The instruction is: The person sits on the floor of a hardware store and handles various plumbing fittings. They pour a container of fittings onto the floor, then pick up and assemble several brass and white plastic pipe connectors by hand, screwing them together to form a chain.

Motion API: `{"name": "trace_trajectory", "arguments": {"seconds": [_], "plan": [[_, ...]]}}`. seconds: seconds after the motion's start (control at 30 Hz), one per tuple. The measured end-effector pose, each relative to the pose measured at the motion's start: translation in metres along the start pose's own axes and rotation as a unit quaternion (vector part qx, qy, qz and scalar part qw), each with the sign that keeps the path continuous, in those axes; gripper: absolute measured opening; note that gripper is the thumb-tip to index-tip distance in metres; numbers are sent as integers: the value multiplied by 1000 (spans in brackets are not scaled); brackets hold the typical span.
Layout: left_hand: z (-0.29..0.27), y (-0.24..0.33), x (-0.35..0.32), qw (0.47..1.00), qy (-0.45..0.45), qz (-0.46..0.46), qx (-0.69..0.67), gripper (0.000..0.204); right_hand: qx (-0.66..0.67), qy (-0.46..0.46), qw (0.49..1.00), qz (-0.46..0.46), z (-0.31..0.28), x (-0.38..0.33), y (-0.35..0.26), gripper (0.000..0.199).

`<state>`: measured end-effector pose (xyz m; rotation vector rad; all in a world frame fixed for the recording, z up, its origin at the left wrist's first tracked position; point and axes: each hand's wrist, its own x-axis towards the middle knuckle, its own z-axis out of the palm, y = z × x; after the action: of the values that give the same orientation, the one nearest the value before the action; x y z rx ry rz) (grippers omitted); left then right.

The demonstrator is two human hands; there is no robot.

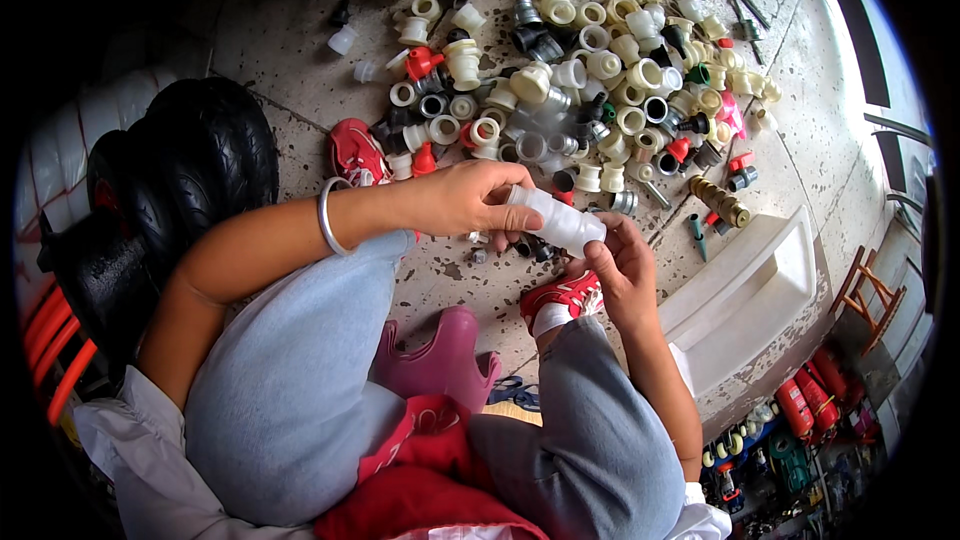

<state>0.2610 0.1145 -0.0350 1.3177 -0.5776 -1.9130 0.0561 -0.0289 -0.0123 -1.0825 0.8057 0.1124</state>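
We hold a white plastic pipe fitting [556,220], its long axis slanting from our left hand [470,198] down to our right hand [622,270]; both hands' fingers close around its ends.

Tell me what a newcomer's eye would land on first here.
First, the white plastic fitting at the centre, held between the left hand and the right hand. Beyond it, a big heap of white, grey and red pipe fittings covers the concrete floor. Black tyres are stacked at the left.
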Motion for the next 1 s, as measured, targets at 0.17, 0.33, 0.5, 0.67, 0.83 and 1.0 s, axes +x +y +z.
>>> {"name": "trace_trajectory", "arguments": {"seconds": [0.17,0.33,0.5,0.67,0.83,1.0], "plan": [[4,-2,-1,820,132,340,441,41,33,-32,995,87,-8,-1,8,40],[-1,6,1,740,135,419,509,42,148,-55,974,160,-10,0,16,45],[2,-3,4,982,74,149,89,42,79,-45,996,24,0,6,10,39],[10,4,3,997,21,31,-63,48,-209,-26,964,-164,8,6,-4,57],[20,6,-2,998,29,56,23,47,-357,-16,916,-179,14,4,-18,51],[18,7,-3,967,35,168,191,52,-264,-47,958,-106,8,0,-16,50]]}}
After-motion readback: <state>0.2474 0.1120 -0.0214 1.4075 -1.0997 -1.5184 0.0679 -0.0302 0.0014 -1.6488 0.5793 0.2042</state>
